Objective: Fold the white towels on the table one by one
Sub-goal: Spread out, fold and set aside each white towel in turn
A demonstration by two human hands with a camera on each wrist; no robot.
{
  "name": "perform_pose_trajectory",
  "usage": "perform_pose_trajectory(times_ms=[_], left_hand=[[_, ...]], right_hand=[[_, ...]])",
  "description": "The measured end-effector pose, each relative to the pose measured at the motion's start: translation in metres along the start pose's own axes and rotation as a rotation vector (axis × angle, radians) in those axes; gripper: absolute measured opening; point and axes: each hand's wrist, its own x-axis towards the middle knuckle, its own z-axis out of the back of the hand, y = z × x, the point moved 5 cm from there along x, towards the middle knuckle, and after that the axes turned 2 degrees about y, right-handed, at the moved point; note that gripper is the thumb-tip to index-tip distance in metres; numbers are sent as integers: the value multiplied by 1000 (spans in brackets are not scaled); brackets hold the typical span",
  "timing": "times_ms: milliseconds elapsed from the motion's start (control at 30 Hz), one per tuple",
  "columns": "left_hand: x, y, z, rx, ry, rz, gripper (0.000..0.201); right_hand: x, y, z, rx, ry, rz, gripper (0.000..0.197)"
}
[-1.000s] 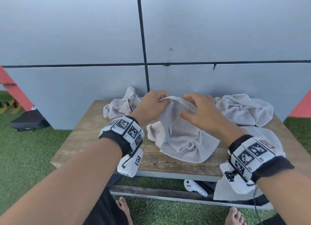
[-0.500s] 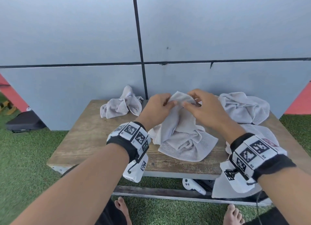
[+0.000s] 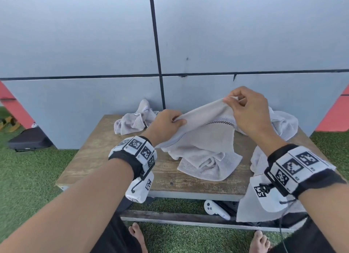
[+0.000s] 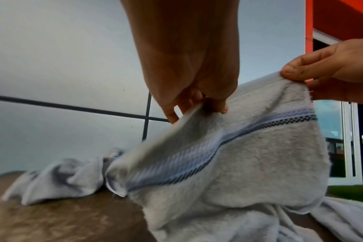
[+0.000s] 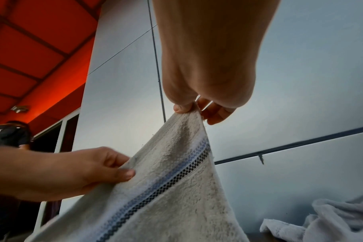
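Two bare hands raise a white towel [image 3: 205, 139] above a wooden counter [image 3: 98, 154], its top hem stretched between them while its lower part lies bunched on the boards below the fingers. The left hand [image 3: 166, 124] pinches the hem between thumb and curled fingers [image 4: 220, 106]; the right hand [image 3: 247, 109], higher and farther out, pinches the hem's corner, thumb against forefinger, its other fingers [image 5: 215, 114] loosely bent. A woven band with a dark checked line [image 4: 259, 126] crosses the cloth just under both grips.

Beyond the left fingers, a second crumpled towel [image 3: 134, 120] lies at the counter's far edge against a grey panelled wall [image 3: 75, 44]. Behind and below the right fingers sits a third rumpled towel [image 3: 283, 124], partly hidden by the right hand and wrist. A fourth piece of white cloth [image 3: 251, 201] hangs over the counter's near edge under the right wrist, its wrist-mounted camera and marker band blocking most of it. A white handheld controller [image 3: 215, 209] rests on a lower rail beneath the counter, with artificial grass [image 3: 28, 177] around and bare feet at the near edge.

Half a second earlier the two hands were close together over a heaped towel; they have since moved apart, the right one rising, and the hem is now drawn out into a sloping line
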Motion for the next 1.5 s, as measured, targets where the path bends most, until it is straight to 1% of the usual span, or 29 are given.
perform_pose_trajectory(times_ms=[67,167,267,367,433,467,533,567,633,700,733,767,833,900,1000,1033,1100,1167,1233,1300,1367,1400,1467,1500], left_hand=[[-8,6,15,11,-27,30,37],[-17,15,40,20,-80,82,31],[-24,13,67,17,-174,65,27],[-38,1,90,-34,-270,38,23],[-46,-5,97,-53,-280,34,24],[-50,-6,97,-65,-249,42,25],[-57,-3,87,-113,-117,86,26],[-61,-1,78,-123,-28,110,29],[-69,11,53,-60,154,150,36],[-73,27,23,0,314,184,34],[-75,33,10,27,368,197,32],[-74,39,-2,46,396,205,31],[-70,48,-20,55,388,214,34],[-63,53,-35,59,356,221,28],[-47,62,-59,10,368,235,16],[-41,65,-67,-12,378,247,14],[-29,69,-82,-14,417,255,14],[-20,67,-97,45,450,263,16],[-12,71,-111,144,465,284,18],[-8,68,-124,215,553,251,17],[-1,67,-137,190,646,216,8],[3,66,-141,174,671,173,7],[12,64,-147,165,669,87,7],[15,64,-150,162,671,64,11]], right_hand=[[1,-3,13,-14,-21,-18,8],[2,-8,29,-23,-23,-46,5],[2,-9,46,-51,-27,-66,4],[-1,-3,63,-67,-51,-45,10],[-7,1,70,-78,-36,-56,7],[-10,1,70,-85,-6,-78,5],[-17,-5,65,-125,103,-130,6],[-22,-9,60,-164,184,-150,7],[-34,-21,44,-268,388,-185,6],[-47,-38,25,-384,575,-230,5],[-53,-48,16,-424,634,-259,6],[-58,-59,8,-441,659,-288,9],[-62,-76,-6,-461,648,-320,14],[-62,-87,-17,-481,620,-316,12],[-60,-104,-33,-443,601,-312,8],[-59,-109,-37,-431,596,-309,5],[-55,-118,-46,-430,616,-307,8],[-54,-127,-55,-440,673,-326,9],[-56,-137,-65,-444,761,-359,1],[-62,-147,-76,-436,881,-373,9],[-67,-150,-88,-425,961,-337,10],[-69,-148,-93,-428,993,-294,11],[-70,-145,-103,-423,1022,-230,16],[-68,-143,-106,-402,1016,-218,17]])
